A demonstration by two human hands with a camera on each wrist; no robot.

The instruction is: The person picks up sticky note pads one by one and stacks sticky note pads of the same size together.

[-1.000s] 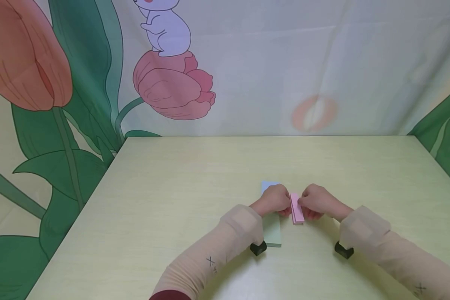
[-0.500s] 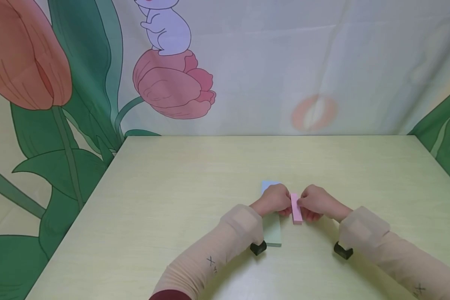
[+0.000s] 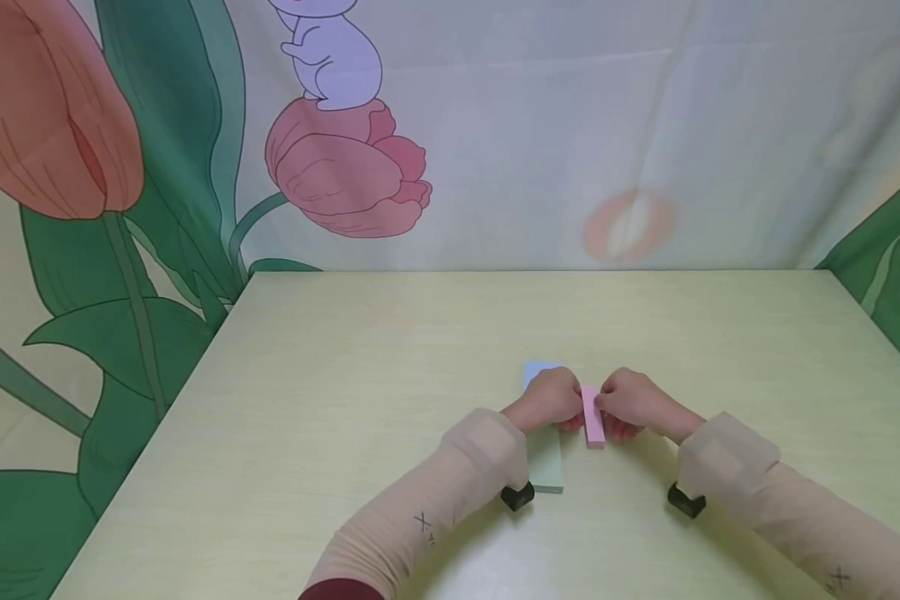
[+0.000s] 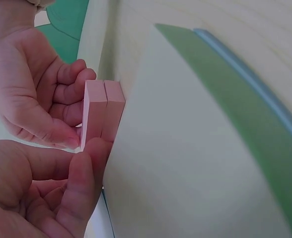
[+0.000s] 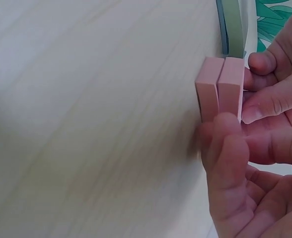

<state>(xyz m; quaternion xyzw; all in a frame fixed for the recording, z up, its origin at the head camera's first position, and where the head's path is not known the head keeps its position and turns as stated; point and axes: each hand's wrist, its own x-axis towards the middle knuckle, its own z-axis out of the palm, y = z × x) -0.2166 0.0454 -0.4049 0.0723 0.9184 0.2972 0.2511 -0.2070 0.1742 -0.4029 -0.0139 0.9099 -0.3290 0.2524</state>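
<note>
On the pale worktop [image 3: 390, 350], both hands, left [image 3: 547, 400] at 9 o'clock, right [image 3: 633, 406] at 3, pinch a light, stiff pink pad [image 3: 592, 416] by its long sides

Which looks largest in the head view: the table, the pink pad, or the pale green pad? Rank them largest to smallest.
1. table
2. pale green pad, though the left hand and sleeve cover part of it
3. pink pad, pinched by both hands
</note>
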